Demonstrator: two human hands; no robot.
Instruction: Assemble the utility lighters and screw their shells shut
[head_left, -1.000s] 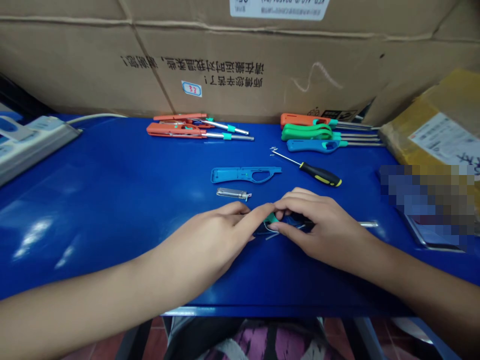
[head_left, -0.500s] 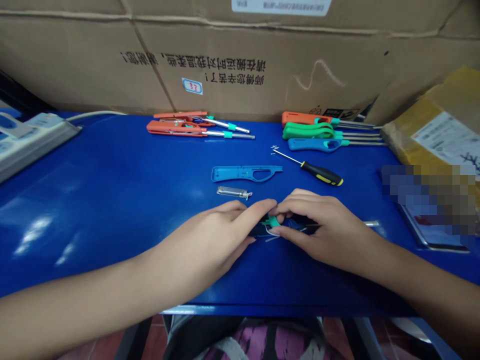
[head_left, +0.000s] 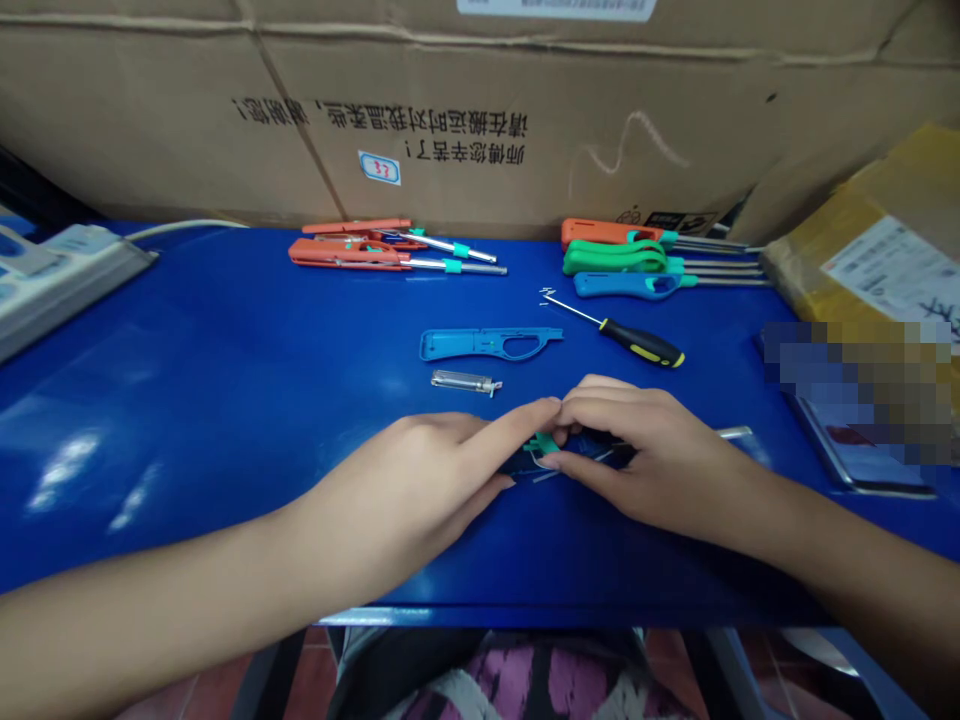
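Low over the front of the table, my left hand (head_left: pixel 442 470) and my right hand (head_left: pixel 630 430) meet around a partly opened blue lighter with a green trigger (head_left: pixel 541 446). My left fingers close round its handle end, mostly hidden under the hand. The right thumb and fingers pinch beside the trigger, where a thin white wire shows. A metal tube end (head_left: pixel 735 433) sticks out past my right hand. Beyond the hands lie a loose blue lighter shell half (head_left: pixel 480 346) and a clear fuel tank (head_left: pixel 461 381).
A black and yellow screwdriver (head_left: pixel 643 343) lies beside small screws (head_left: pixel 546 293). Orange lighters (head_left: pixel 349 254) and orange, green and blue lighters (head_left: pixel 622 258) lie along a cardboard box (head_left: pixel 450 60). A power strip (head_left: pixel 64 280) is at left, a phone (head_left: pixel 877 455) at right.
Both hands stay around the lighter with only slight finger shifts. The metal tube end has swung a little farther away from me. The whole view has shifted slightly.
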